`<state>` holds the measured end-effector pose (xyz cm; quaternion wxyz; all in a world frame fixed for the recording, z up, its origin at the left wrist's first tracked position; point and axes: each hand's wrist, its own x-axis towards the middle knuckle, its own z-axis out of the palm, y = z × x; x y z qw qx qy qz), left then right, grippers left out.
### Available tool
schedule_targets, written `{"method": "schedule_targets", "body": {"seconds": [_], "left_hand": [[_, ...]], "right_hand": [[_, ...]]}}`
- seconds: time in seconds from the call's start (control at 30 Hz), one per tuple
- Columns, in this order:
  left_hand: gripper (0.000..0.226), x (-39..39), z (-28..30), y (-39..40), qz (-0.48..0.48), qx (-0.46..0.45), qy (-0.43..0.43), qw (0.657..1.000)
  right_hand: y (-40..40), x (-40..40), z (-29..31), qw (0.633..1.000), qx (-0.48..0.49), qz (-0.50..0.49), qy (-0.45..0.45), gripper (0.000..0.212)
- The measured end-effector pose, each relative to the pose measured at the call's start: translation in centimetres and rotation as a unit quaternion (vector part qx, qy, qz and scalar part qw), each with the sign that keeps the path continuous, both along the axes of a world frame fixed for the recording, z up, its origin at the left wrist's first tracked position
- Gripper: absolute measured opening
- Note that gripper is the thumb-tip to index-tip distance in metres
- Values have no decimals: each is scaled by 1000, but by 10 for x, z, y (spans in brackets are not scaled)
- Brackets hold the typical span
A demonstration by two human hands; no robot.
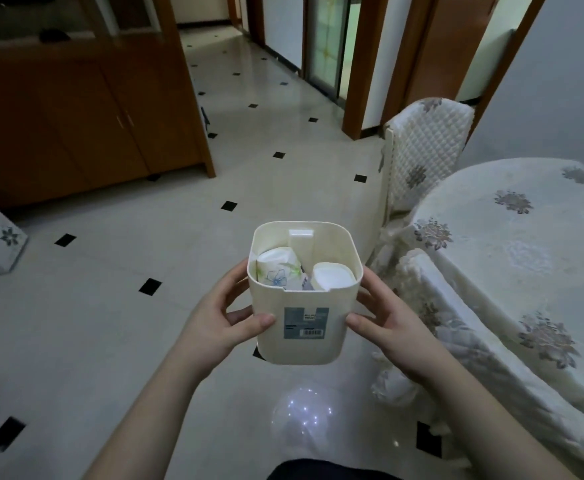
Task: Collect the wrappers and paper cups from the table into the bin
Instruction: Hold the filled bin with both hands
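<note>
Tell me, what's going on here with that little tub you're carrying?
A person holds a small cream bin in the air over the tiled floor, left hand on one side and right hand on the other. Inside lie a flower-printed paper cup and a plain white cup, with something small between them. The cloth-covered table stands off to the right; the part in view shows no litter.

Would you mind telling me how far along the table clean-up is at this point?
Mostly done: two paper cups and what looks like a wrapper lie inside the bin. The left hand and right hand hold it above the floor. The visible part of the table shows no litter.
</note>
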<state>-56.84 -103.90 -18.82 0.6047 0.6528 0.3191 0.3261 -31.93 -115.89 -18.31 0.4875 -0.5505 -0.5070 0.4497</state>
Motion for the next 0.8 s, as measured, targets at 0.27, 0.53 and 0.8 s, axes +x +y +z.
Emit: {"method": "schedule_targets", "body": {"seconds": [0.27, 0.53, 0.8], "left_hand": [[81, -23, -6, 30, 5, -13, -4, 1000], [79, -24, -19, 63, 62, -28, -5, 998], [77, 21, -20, 125, 68, -25, 40, 997]], "right_hand": [[43, -17, -3, 1000, 6, 8, 1, 74], [96, -12, -22, 999, -19, 48, 10, 79], [167, 32, -35, 999, -19, 37, 21, 57]]}}
